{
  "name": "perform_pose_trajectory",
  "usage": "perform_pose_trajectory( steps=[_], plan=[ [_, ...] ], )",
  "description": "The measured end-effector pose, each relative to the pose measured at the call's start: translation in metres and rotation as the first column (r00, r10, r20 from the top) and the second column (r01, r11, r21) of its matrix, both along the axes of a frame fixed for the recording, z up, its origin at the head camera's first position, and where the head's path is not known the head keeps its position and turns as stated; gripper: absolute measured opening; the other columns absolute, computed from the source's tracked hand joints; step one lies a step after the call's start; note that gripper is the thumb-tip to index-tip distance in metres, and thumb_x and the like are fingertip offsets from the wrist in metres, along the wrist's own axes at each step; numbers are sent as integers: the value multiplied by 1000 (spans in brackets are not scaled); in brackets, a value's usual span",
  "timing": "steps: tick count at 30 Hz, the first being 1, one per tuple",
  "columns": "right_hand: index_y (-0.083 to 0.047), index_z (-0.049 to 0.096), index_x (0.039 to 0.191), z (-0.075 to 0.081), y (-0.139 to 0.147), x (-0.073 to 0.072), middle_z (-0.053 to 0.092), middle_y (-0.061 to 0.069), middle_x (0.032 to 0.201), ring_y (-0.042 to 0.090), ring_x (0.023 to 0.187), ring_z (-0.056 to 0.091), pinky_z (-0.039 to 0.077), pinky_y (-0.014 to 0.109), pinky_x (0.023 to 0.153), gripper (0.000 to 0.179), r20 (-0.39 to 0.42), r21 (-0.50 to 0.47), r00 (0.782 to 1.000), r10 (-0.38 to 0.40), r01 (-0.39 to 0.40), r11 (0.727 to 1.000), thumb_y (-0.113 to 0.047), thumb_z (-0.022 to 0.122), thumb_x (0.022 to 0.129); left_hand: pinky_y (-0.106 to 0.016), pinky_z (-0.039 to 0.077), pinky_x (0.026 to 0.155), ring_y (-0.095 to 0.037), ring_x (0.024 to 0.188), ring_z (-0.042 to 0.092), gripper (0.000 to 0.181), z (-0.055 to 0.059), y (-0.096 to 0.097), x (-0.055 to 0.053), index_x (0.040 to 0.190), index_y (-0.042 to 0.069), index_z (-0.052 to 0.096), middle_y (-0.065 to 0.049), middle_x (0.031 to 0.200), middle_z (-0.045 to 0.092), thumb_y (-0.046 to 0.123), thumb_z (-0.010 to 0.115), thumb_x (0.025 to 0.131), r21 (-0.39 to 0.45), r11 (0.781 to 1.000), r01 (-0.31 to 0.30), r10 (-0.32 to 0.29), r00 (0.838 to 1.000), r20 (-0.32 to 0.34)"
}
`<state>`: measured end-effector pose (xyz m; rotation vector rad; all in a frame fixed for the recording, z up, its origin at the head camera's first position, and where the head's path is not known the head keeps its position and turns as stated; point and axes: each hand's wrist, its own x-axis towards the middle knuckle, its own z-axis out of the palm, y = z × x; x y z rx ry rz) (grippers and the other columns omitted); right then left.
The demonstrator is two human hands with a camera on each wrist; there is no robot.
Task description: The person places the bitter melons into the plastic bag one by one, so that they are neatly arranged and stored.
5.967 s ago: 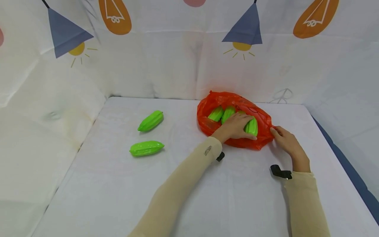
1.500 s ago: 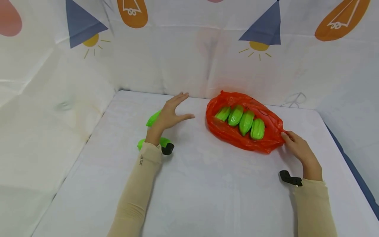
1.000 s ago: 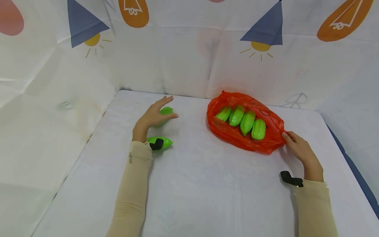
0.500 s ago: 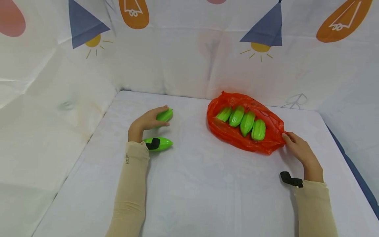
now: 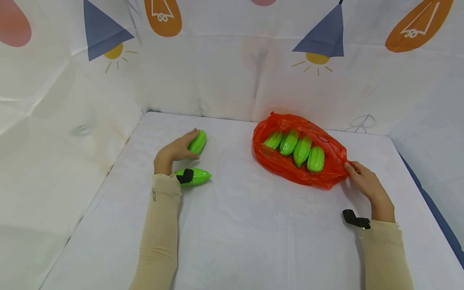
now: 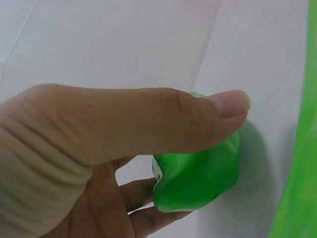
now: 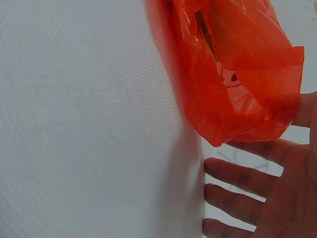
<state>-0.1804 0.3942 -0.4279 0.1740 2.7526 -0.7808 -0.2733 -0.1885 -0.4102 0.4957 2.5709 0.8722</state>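
My left hand (image 5: 177, 148) holds a shiny green ridged fruit, shaped like a star fruit (image 5: 197, 141), on the left of the table. In the left wrist view the thumb crosses over this fruit (image 6: 198, 176), and fingers show behind and below it. Another such fruit (image 5: 198, 176) lies nearer the front, its left part hidden by the wrist camera. At the back right, a red plastic bag (image 5: 290, 171) lies with its mouth spread, several green fruits (image 5: 302, 151) side by side inside. My right hand (image 5: 367, 183) pinches the bag's right edge between thumb and index finger, other fingers extended.
A white cloth covers the table (image 5: 246, 225). Behind it rises a white fabric wall (image 5: 221, 76) printed with lamps and bulbs. Black wrist cameras (image 5: 357, 219) sit at both sleeve cuffs.
The left hand has gone from the bag to the left fruits, then closed round the far one, which has turned slightly. The right hand keeps its hold on the bag's edge.
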Motion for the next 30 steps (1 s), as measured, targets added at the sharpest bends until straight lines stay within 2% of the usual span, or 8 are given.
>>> perform_pose_trajectory(
  steps=[11, 20, 25, 30],
  plan=[
    [8, 24, 149, 1, 0, 0, 29, 40, 146, 59, 129, 29, 32, 77, 98, 77, 23, 2, 1000, -10, 10, 1000, -54, 23, 103, -53, 8, 123, -38, 151, 0, 109, 0, -3, 1, 157, 3, 2, -20, 164, -3, 15, 80, 81, -33, 999, -11, 12, 999, 32],
    [9, 25, 148, 1, -1, 1, 29, 41, 146, 59, 129, 29, 32, 76, 98, 76, 13, 8, 1000, 2, -2, 1000, -52, 23, 104, -57, 9, 122, -38, 150, -9, 117, -1, -2, 0, 156, 3, -7, -18, 162, -19, 18, 81, 81, -22, 1000, 14, -12, 996, 92],
    [9, 23, 149, 1, -1, 0, 28, 41, 146, 60, 130, 28, 32, 77, 98, 77, 20, 7, 1000, 0, 0, 1000, -54, 23, 103, -55, 9, 122, -36, 151, -6, 117, -1, -1, 0, 157, 4, -3, -17, 164, -13, 21, 83, 79, -4, 1000, -6, 7, 996, 85],
    [8, 21, 150, 1, 0, 0, 26, 40, 147, 60, 130, 27, 31, 77, 98, 79, 33, 5, 999, -6, 6, 1000, -55, 22, 103, -56, 9, 122, -36, 152, -4, 118, 0, -1, 2, 157, 6, -1, -15, 165, -9, 31, 83, 79, -20, 1000, -15, 16, 997, 82]
  ],
)
